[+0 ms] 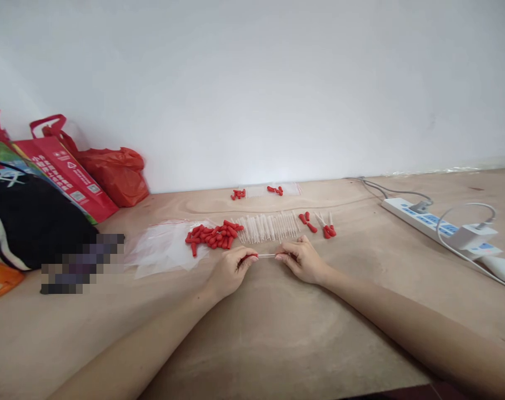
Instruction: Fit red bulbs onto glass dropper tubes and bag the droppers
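My left hand [232, 268] pinches a red rubber dropper bulb [252, 255], mostly hidden by the fingers. A thin clear dropper tube [266, 256] runs level from the bulb to my right hand [301, 261], whose fingers close on its other end. How far the tube sits inside the bulb cannot be seen. Just beyond my hands lies a row of clear tubes [269, 226]. To its left is a heap of red bulbs [213, 235], partly on clear plastic bags [160, 250]. Right of the row are a few loose bulbs [311, 228] and droppers with bulbs fitted [329, 230].
Near the wall, a clear bag [255, 191] lies with small groups of red bulbs [238, 194]. A white power strip [427, 219] with plugs and cables lies at right. Red shopping bags [69, 172] and a black bag [39, 216] stand at left on the wooden table [252, 344].
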`<state>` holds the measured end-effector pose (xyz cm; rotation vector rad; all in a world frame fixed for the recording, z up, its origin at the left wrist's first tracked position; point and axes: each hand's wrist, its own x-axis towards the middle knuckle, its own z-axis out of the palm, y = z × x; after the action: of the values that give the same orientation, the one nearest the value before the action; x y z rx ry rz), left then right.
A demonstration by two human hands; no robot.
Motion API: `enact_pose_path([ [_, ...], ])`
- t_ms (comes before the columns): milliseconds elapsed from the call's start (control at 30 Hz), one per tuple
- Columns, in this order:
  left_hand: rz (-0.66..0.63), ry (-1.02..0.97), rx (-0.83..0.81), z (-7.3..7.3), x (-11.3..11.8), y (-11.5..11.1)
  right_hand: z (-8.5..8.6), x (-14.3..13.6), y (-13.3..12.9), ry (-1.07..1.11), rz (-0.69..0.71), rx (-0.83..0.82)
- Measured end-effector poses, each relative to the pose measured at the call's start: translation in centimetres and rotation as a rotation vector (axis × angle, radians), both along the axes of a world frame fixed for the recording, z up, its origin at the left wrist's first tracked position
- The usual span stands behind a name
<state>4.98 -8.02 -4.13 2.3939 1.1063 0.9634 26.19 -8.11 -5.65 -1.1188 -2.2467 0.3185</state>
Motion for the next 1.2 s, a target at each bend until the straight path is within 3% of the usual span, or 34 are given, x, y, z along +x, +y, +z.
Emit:
enact_pose_path([
  [167, -0.042, 0.030, -0.055, 0.2, 0.0, 0.0, 0.2, 0.3, 0.0, -0.053, 0.019, 0.100],
  [367, -0.043, 0.078, 0.029, 0.3, 0.1, -0.3, 0.5, 0.2, -0.5, -0.117, -0.019, 0.203],
  [667, -0.169, 0.131, 0.169, 0.1, 0.2, -0.5, 0.6, -0.3, -1.2, -0.114, 0.046, 0.099],
  [933, -0.203, 0.116, 0.197, 0.1, 0.4, -0.6, 0.7, -1.0, -1.2, -0.120, 0.068, 0.011],
  [1033, -0.104, 0.064, 0.166, 0.2, 0.7, -0.4, 0.9, -1.1, -0.9, 0.041, 0.052, -0.068],
  [1200, 0.086, -0.040, 0.060, 0.3, 0.9, 0.1, 0.9, -1.2, -0.3, 0.702, -0.003, -0.390],
])
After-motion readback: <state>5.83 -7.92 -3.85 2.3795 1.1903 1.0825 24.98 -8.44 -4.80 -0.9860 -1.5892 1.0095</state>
